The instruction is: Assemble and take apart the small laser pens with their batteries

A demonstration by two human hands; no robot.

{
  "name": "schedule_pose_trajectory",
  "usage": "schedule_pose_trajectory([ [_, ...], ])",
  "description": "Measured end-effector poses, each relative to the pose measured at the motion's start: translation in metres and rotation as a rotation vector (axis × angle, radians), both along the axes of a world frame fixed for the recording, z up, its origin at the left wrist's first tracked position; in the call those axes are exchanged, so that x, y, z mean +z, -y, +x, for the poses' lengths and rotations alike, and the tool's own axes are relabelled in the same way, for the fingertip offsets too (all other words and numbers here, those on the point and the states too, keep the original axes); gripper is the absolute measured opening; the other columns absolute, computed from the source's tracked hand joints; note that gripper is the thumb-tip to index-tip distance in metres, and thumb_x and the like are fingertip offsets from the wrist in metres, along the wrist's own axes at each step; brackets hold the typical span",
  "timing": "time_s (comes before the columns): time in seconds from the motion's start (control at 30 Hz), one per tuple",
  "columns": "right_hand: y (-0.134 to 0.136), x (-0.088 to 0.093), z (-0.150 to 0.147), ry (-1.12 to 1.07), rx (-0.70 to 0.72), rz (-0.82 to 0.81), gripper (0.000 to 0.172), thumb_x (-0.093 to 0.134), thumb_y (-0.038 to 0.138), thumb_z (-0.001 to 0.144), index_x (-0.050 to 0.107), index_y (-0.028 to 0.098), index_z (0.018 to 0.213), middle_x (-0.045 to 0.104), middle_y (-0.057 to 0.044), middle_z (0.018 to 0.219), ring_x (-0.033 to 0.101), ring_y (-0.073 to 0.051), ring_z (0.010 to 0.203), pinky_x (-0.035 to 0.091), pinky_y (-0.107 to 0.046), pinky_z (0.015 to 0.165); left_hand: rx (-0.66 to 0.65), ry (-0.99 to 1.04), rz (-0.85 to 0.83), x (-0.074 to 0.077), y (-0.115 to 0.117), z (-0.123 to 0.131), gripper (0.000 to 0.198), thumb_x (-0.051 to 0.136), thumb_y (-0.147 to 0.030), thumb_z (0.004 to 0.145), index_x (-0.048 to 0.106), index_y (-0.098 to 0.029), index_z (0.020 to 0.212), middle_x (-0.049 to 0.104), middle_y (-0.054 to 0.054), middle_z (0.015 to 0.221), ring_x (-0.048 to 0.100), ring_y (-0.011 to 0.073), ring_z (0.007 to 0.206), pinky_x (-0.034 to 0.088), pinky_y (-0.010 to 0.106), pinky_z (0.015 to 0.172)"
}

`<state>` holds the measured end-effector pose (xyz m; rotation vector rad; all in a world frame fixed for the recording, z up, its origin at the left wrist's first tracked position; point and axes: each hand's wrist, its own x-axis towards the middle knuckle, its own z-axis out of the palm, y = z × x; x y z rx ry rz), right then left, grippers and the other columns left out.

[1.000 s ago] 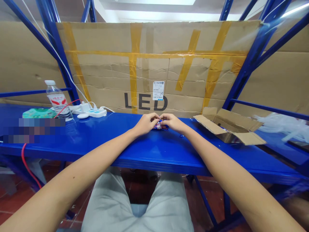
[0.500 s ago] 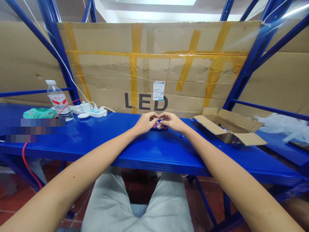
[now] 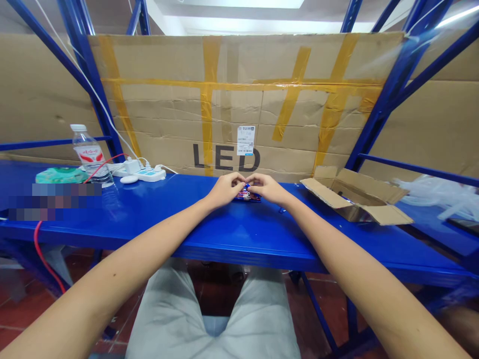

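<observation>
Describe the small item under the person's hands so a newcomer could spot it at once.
Find the big taped cardboard sheet printed LED behind the blue bench. Just below those letters, the left hand and right hand meet over a small flat packet on the bench. It alone is glossy red and blue, far smaller than the open brown carton to its right.

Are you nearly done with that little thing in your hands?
Done: the cardboard box on the right already lies open. In hand: the left hand and right hand both pinch a small red-and-blue item on the blue bench. Left: fingers hide most of it, so I cannot tell how much remains.
</observation>
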<state>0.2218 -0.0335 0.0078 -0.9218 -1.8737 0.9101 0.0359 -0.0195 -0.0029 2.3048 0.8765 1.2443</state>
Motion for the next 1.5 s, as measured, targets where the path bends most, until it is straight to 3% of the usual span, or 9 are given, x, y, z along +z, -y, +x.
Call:
schedule_pose_trajectory([
  [0.13,-0.002,-0.001,-0.001,-0.034,-0.027,-0.029,0.018,0.064,0.016,0.074,0.058,0.016,0.091,0.063,0.0,0.069,0.061,-0.014,0.059,0.049,-0.028,0.058,0.006,-0.047,0.036,-0.001,0.001,-0.001,0.023,0.058,-0.028,0.084,0.062,-0.013,0.101,0.066,0.003,0.081,0.058,0.0139,0.068,0.045,0.027,0.066],
  [0.37,0.0,-0.003,-0.001,-0.141,-0.05,-0.111,0.035,0.069,0.016,0.076,0.05,0.02,0.106,0.059,0.003,0.072,0.056,-0.01,0.053,0.044,-0.023,0.047,-0.034,-0.289,0.13,-0.001,0.009,-0.001,0.073,0.075,-0.041,0.071,0.045,-0.017,0.133,0.064,0.01,0.11,0.063,0.0225,0.091,0.047,0.032,0.075],
  [0.57,0.006,-0.001,-0.009,-0.129,-0.052,-0.127,0.031,0.066,0.018,0.08,0.048,0.019,0.106,0.056,0.005,0.068,0.05,-0.007,0.047,0.041,-0.021,0.045,0.101,-0.454,0.176,0.002,0.017,0.0,0.07,0.07,-0.045,0.073,0.045,-0.018,0.132,0.063,0.011,0.117,0.064,0.0289,0.101,0.049,0.037,0.081],
  [0.7,0.003,0.016,0.014,0.173,-0.249,-0.025,0.009,0.059,0.024,0.087,0.056,0.015,0.089,0.067,-0.006,0.078,0.064,-0.014,0.064,0.051,-0.026,0.062,0.173,-0.446,0.215,0.004,0.018,0.0,0.067,0.066,-0.049,0.075,0.047,-0.015,0.13,0.062,0.014,0.12,0.062,0.0309,0.106,0.048,0.039,0.084],
  [0.77,0.001,0.026,0.036,0.535,-0.429,0.024,0.02,0.059,0.027,0.087,0.057,0.015,0.072,0.067,-0.008,0.069,0.063,-0.016,0.061,0.05,-0.028,0.062,0.191,-0.426,0.22,0.004,0.017,0.001,0.07,0.066,-0.051,0.075,0.046,-0.014,0.131,0.062,0.014,0.12,0.061,0.0304,0.106,0.048,0.039,0.086],
  [0.9,0.006,0.035,0.073,0.97,-0.522,-0.331,0.03,0.061,0.037,0.086,0.058,0.014,0.066,0.064,-0.008,0.058,0.062,-0.018,0.05,0.05,-0.031,0.054,0.187,-0.392,0.191,0.004,0.016,0.001,0.072,0.067,-0.055,0.073,0.049,-0.013,0.129,0.066,0.012,0.105,0.063,0.0269,0.096,0.048,0.037,0.08],
  [1.0,0.014,0.033,0.075,1.063,-0.485,-0.581,0.042,0.061,0.052,0.084,0.062,0.012,0.07,0.066,-0.011,0.061,0.065,-0.021,0.053,0.052,-0.032,0.052,0.192,-0.387,0.199,0.005,0.017,0.001,0.072,0.068,-0.055,0.072,0.05,-0.013,0.127,0.066,0.011,0.1,0.063,0.0254,0.091,0.048,0.036,0.077],
  [1.1,0.019,0.029,0.065,1.136,-0.421,-0.673,0.048,0.058,0.056,0.085,0.063,0.01,0.071,0.067,-0.013,0.063,0.067,-0.022,0.054,0.051,-0.031,0.049,0.202,-0.385,0.213,0.005,0.018,0.001,0.07,0.069,-0.055,0.071,0.052,-0.014,0.124,0.066,0.01,0.099,0.063,0.0244,0.088,0.047,0.035,0.076],
  [1.5,0.011,0.019,0.047,1.092,-0.363,-0.531,0.018,0.063,0.027,0.079,0.061,0.01,0.073,0.066,-0.01,0.058,0.064,-0.02,0.046,0.052,-0.03,0.048,0.156,-0.305,0.194,0.002,0.014,0.0,0.067,0.072,-0.045,0.07,0.049,-0.016,0.126,0.064,0.008,0.098,0.062,0.0227,0.087,0.047,0.034,0.075],
])
